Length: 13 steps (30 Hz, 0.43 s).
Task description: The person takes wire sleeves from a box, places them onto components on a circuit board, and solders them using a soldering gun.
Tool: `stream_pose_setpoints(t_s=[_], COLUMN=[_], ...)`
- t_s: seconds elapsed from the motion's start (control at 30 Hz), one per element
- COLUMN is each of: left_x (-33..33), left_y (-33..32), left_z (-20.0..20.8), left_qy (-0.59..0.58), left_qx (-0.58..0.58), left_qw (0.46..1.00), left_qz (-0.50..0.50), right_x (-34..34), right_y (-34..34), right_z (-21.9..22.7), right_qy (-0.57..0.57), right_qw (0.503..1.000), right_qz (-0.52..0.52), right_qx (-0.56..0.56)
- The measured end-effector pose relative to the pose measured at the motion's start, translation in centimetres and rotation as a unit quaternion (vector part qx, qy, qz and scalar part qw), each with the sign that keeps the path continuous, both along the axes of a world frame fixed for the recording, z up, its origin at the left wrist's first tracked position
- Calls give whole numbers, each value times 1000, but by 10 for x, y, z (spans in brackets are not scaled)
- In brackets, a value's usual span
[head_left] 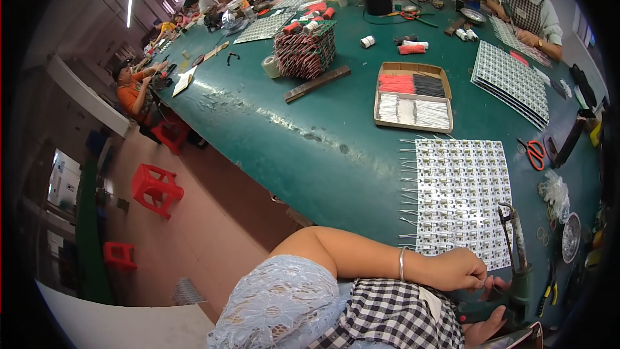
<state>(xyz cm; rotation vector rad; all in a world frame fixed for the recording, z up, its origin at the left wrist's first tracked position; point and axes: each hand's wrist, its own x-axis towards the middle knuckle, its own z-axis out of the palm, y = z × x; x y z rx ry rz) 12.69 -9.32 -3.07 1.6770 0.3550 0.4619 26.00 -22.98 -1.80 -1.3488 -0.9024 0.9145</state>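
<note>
My left hand (460, 269), with a silver bangle at the wrist, is closed in a pinch beside the tool; what its fingertips hold is too small to make out. My right hand (487, 328), partly hidden, is wrapped round a green-handled soldering gun (520, 289). The gun's bent metal tip points up and away, over the right edge of a white sheet of small circuit boards (462, 194). Rows of small components cover that sheet, and thin white wires (408, 184) stick out from its left side.
Beyond the sheet lies a cardboard box (413, 68) of red, black and white wires. Stacked board sheets (510, 84), red-handled scissors (535, 154), a metal dish (571, 238) and yellow-handled pliers (549, 294) are to the right. Co-workers sit round the green table (310, 161); red stools (157, 187) stand on the floor.
</note>
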Motion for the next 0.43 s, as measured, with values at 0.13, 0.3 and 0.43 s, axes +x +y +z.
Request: stream_pose_setpoints(t_s=[0.13,0.3,0.43], left_x=[-3,-4,-4], left_y=[1,0,1], left_z=[-2,0,1], left_qy=[-1,-12,-6], left_qx=[8,-38,-23], left_qw=[1000,999,1000], left_qz=[9,1,-2], right_x=[-4,-8,10], right_y=[6,6,-3], right_z=[3,5,-15], right_qy=[-57,-74,-41], right_qw=[998,997,997], right_qz=[-3,-10,55], right_qx=[20,0,-48])
